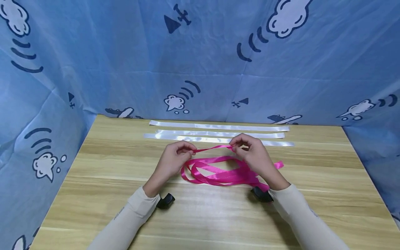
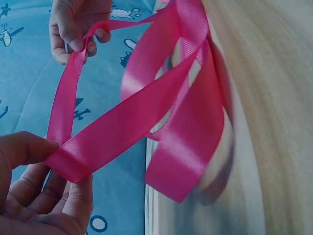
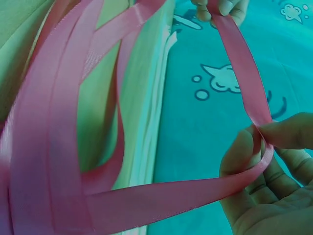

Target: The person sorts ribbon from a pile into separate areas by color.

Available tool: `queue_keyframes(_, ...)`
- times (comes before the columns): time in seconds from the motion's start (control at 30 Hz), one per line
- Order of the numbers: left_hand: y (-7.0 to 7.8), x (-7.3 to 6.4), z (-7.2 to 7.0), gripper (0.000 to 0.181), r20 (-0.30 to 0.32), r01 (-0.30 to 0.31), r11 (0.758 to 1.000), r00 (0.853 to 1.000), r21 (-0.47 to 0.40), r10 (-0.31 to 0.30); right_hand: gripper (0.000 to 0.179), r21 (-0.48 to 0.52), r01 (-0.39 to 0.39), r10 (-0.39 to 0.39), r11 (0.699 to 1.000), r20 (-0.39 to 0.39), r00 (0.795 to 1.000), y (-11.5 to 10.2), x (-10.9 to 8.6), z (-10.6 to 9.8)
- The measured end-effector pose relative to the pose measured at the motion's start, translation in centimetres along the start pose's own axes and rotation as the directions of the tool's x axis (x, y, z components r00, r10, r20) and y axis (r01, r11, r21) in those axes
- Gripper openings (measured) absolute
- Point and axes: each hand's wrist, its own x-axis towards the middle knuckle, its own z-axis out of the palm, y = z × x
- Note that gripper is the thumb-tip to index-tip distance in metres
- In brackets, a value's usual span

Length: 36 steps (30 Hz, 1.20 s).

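A long pink satin ribbon (image 1: 215,173) lies in loose loops on the wooden table, partly hidden by the right forearm. One stretch of it runs raised between the two hands. My left hand (image 1: 176,156) pinches it between thumb and fingertips, and in the left wrist view the ribbon (image 2: 117,129) folds over at that grip. My right hand (image 1: 250,152) pinches the same stretch a short way to the right. Close up in the right wrist view, the ribbon (image 3: 244,73) is gathered narrow under the right thumb, then curves back toward the loops.
Several white ribbon strips, three in all, lie side by side along the back; the rearmost strip (image 1: 218,126) is near the cloth. Blue printed cloth (image 1: 206,62) hangs behind the wooden table (image 1: 200,222). Black wrist devices (image 1: 261,195) sit under both cuffs.
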Motion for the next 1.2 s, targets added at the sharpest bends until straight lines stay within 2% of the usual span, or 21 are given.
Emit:
queue_keyframes(0.3, 0.6, -0.5, -0.6, 0.014, 0.027, -0.023, 0.996, 0.999, -0.085, 0.025, 0.012, 0.005, 0.012, -0.012, 1.000, -0.077, 0.997, -0.2, -0.9, -1.4)
queue_keyframes(0.57, 0.7, -0.5, -1.1, 0.014, 0.030, -0.060, 0.986, 0.997, -0.158, 0.065, 0.012, 0.019, 0.018, -0.016, 1.000, -0.092, 0.996, 0.2, -1.4, -2.5)
queue_keyframes(0.7, 1.0, -0.6, -1.5, 0.015, 0.032, -0.056, 0.986, 0.998, -0.156, 0.062, 0.011, 0.034, 0.019, -0.015, 0.999, -0.101, 0.995, 0.3, -1.5, -3.1)
queue_keyframes(0.97, 1.5, -0.9, -2.1, 0.018, 0.026, -0.057, 0.981, 0.998, -0.184, 0.063, 0.010, 0.061, 0.034, -0.029, 0.998, -0.090, 0.996, 0.3, -2.0, -4.3)
queue_keyframes(1.2, 1.3, -0.9, -2.8, 0.019, 0.015, -0.052, 0.975, 0.998, -0.214, 0.057, 0.011, 0.079, 0.016, -0.011, 0.997, -0.064, 0.998, 0.4, -2.3, -5.3)
